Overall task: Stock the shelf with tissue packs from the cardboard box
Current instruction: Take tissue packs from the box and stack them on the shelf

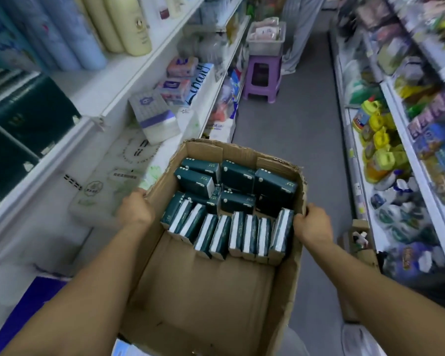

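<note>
Cardboard box (211, 291) held | left hand (135, 209) grips left wall | right hand (312, 224) grips right wall, just beside upright tissue packs (242, 235) row | shelf (70, 140) lies left

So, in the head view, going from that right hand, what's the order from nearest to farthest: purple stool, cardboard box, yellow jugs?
1. cardboard box: the right hand grips its right wall.
2. yellow jugs: ahead, on the right side.
3. purple stool: far ahead, towards the left.
</note>
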